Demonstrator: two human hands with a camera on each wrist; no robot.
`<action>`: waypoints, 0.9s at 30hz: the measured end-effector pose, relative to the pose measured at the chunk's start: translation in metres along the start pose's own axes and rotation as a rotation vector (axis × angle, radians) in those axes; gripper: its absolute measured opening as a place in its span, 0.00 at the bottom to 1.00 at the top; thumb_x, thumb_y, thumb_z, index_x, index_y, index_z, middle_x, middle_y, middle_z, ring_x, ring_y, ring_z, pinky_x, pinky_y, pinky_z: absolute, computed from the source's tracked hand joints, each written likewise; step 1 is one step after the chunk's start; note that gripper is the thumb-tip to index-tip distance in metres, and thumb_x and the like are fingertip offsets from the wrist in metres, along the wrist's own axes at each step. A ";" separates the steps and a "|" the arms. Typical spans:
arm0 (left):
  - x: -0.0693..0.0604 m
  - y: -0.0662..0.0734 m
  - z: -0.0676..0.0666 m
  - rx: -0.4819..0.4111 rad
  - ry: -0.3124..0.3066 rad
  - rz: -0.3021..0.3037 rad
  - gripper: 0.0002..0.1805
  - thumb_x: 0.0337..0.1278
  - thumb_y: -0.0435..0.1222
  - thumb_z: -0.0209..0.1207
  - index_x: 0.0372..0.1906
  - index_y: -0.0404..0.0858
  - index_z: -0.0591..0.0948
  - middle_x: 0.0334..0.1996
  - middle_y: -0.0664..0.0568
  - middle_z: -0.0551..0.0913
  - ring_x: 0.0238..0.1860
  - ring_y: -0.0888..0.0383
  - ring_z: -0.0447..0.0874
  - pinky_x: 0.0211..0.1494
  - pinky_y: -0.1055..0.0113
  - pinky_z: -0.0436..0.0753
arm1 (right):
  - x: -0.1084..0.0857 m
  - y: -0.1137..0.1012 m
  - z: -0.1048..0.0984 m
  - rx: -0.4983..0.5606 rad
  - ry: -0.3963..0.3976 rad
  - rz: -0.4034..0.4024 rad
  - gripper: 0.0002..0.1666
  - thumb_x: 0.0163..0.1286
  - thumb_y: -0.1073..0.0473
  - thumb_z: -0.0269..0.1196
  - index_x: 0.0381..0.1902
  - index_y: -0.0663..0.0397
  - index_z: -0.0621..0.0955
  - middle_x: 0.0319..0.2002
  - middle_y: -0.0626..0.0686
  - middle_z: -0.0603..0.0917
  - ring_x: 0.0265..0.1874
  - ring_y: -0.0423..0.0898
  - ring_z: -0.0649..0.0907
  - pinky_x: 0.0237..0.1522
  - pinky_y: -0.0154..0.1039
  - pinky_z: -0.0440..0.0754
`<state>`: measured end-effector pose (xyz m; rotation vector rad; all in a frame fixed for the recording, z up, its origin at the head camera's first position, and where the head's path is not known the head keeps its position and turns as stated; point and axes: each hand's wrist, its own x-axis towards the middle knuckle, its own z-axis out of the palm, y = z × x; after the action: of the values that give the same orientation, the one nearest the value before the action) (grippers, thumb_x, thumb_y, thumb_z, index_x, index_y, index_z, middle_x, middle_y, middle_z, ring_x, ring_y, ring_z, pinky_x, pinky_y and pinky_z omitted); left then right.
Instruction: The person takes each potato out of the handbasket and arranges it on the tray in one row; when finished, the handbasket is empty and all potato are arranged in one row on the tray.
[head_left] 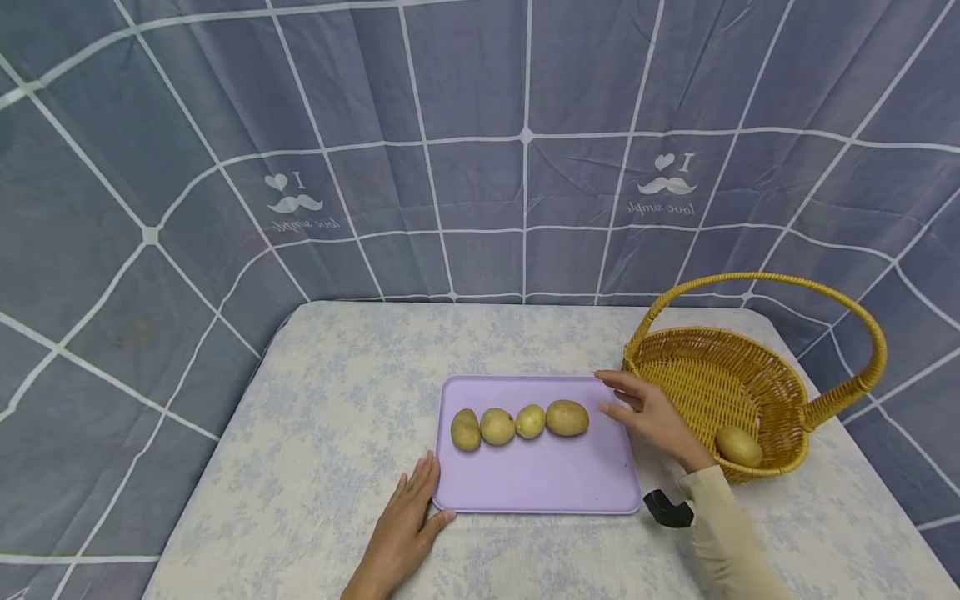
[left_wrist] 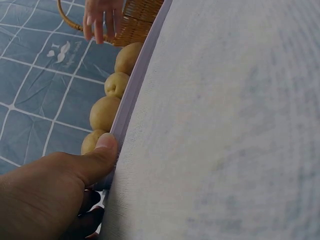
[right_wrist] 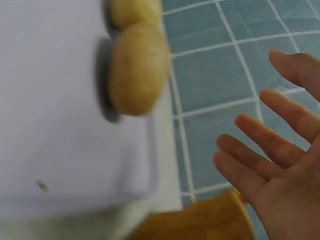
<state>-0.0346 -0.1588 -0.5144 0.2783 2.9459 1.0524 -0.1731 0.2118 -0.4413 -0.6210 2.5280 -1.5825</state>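
A row of potatoes lies across a shallow purple tray (head_left: 536,487); the rightmost potato (head_left: 567,418) is the largest. My left hand (head_left: 405,521) rests at the tray's front left corner. Its fingers lie along the left side, and its thumb touches the front rim, as the left wrist view shows. Over the tray's right edge hovers my right hand (head_left: 654,414), holding nothing, with its fingers spread in the right wrist view (right_wrist: 280,160). A gap separates it from the rightmost potato. Another potato (head_left: 738,447) sits inside the wicker basket (head_left: 787,392) beside my right wrist.
The basket's tall arched handle (head_left: 765,277) rises at the right of the table. A black object (head_left: 667,509) shows by my right sleeve. Patterned pale cloth (head_left: 337,400) covers the table, and a blue checked curtain (head_left: 480,183) hangs behind it.
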 end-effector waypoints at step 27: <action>0.000 -0.001 0.002 -0.005 0.017 0.014 0.41 0.58 0.45 0.62 0.71 0.32 0.60 0.73 0.46 0.55 0.74 0.51 0.51 0.76 0.70 0.33 | -0.066 0.039 -0.116 -0.302 -0.023 0.328 0.40 0.72 0.48 0.58 0.71 0.64 0.60 0.65 0.72 0.67 0.61 0.70 0.69 0.49 0.39 0.80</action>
<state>-0.0347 -0.1586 -0.5168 0.2921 2.9601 1.0695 -0.1576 0.3503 -0.4316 -0.2258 2.7004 -1.0927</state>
